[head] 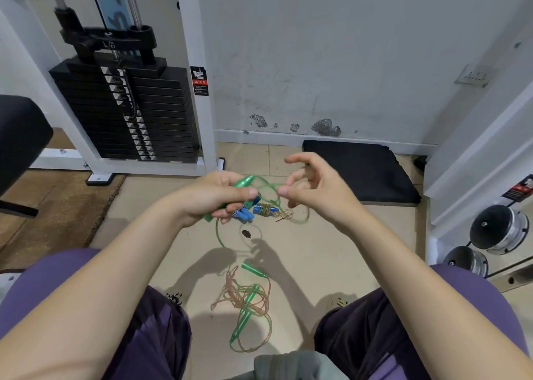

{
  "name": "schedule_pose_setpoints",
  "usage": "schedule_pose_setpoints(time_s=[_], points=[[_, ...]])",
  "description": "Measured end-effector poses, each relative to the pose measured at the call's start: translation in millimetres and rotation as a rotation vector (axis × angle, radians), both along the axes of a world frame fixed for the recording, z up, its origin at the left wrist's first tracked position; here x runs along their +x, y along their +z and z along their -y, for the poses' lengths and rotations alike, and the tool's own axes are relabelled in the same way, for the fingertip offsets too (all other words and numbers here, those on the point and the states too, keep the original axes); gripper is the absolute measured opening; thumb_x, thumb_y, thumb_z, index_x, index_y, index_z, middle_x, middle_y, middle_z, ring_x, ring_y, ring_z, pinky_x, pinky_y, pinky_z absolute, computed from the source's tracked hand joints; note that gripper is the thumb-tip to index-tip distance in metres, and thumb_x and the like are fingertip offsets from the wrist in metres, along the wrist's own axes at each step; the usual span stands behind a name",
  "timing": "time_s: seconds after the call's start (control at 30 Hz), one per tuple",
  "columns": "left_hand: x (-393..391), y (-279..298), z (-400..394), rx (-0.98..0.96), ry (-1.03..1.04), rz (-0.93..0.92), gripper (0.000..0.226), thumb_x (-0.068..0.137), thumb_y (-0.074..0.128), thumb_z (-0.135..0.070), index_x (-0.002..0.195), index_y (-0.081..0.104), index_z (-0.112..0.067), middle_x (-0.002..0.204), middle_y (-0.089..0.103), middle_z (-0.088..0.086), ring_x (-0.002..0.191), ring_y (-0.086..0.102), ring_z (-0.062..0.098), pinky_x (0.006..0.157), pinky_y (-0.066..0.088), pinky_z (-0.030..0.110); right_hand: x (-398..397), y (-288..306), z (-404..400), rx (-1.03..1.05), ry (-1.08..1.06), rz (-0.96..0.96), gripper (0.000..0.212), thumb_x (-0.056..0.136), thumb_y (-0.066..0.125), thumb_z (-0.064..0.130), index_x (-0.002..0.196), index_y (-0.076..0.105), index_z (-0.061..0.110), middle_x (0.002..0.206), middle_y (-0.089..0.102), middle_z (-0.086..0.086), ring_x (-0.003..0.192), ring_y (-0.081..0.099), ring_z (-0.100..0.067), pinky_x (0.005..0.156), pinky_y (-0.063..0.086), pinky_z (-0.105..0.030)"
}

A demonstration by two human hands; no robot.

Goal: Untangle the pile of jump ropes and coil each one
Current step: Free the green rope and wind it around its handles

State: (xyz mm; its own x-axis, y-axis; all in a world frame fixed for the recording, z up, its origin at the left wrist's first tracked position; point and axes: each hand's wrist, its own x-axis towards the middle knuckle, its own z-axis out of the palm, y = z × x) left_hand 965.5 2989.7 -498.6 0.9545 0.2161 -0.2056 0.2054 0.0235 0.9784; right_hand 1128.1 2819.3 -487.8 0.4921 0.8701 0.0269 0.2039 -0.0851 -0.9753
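Left hand: our left hand (215, 198) grips a green handle (243, 184), fingers curled round it, thumb on top.
Right hand: our right hand (310, 188) is just right of it, fingers loosely curled, thumb and fingertip nearly pinching the green cord (269, 188) that loops btwn both hands; can't tell if it's truly nipped, view's blurred there.
Rope in hand: green cord drops from the left hand to the floor (331, 250), w/ a 2nd green handle (252, 268) lying below, near our knees.
Pile: near centre, btwn our legs, an orange and green tangle (248, 307) w/ more green handles in it, not yet sorted.
Done ropes: far of the hands, blue handles (245, 213) and a wound blue-handled bundle (266, 210) on the floor; look coiled already, we judge.
Risk 1: the hanging cord runs close to the tangle; if we wind fast it could snag and drag the pile up.
Risk 2: loose loops at the left hand may slip off if grip eases, undoing the coil.
Risk 3: trailing handle could swing into the finished bundles and knock them loose.
Containers: none in view; ropes lie straight on the floor.
Around: weight stack (127, 114) far left, black mat (360, 169) far right, dumbbells (499, 229) at right.
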Motion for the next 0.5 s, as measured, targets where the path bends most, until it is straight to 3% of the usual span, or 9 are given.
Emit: schedule_pose_setpoints(time_s=[0.1, 0.2, 0.3, 0.5], points=[[8, -8, 13, -0.009, -0.006, -0.031, 0.023, 0.094, 0.064, -0.016, 0.1, 0.062, 0.006, 0.053, 0.047, 0.002, 0.034, 0.03, 0.007, 0.038, 0.026, 0.018, -10, -1, -4, -0.001, 0.087, 0.007, 0.032, 0.075, 0.083, 0.009, 0.097, 0.061, 0.019, 0.08, 0.063, -0.006, 0.061, 0.056, -0.022, 0.064, 0.049, -0.038], [13, -11, 19, -0.091, -0.009, 0.041, 0.017, 0.094, 0.062, -0.015, 0.079, 0.068, -0.01, 0.058, 0.052, 0.005, 0.036, 0.038, 0.009, 0.037, 0.031, 0.017, -18, -4, -7, -0.023, 0.139, 0.03, 0.026, 0.078, 0.078, 0.0, 0.088, 0.058, 0.014, 0.077, 0.059, -0.008, 0.065, 0.052, -0.021, 0.065, 0.047, -0.035], [13, -11, 14, -0.144, -0.016, 0.05, 0.016, 0.091, 0.067, -0.02, 0.078, 0.069, -0.01, 0.064, 0.059, 0.008, 0.044, 0.05, 0.013, 0.045, 0.043, 0.019, -19, -4, -8, -0.056, 0.133, 0.113, 0.023, 0.081, 0.074, -0.002, 0.086, 0.058, 0.014, 0.07, 0.059, -0.005, 0.07, 0.055, -0.018, 0.071, 0.046, -0.033], [-5, -8, -23, 0.214, 0.082, -0.147, 0.014, 0.094, 0.066, -0.017, 0.085, 0.064, -0.006, 0.07, 0.067, 0.01, 0.064, 0.063, 0.022, 0.071, 0.054, 0.031, 10, 1, -2, 0.095, -0.246, 0.109, 0.017, 0.091, 0.059, -0.005, 0.085, 0.056, 0.01, 0.065, 0.061, -0.003, 0.066, 0.058, -0.019, 0.067, 0.049, -0.028]])
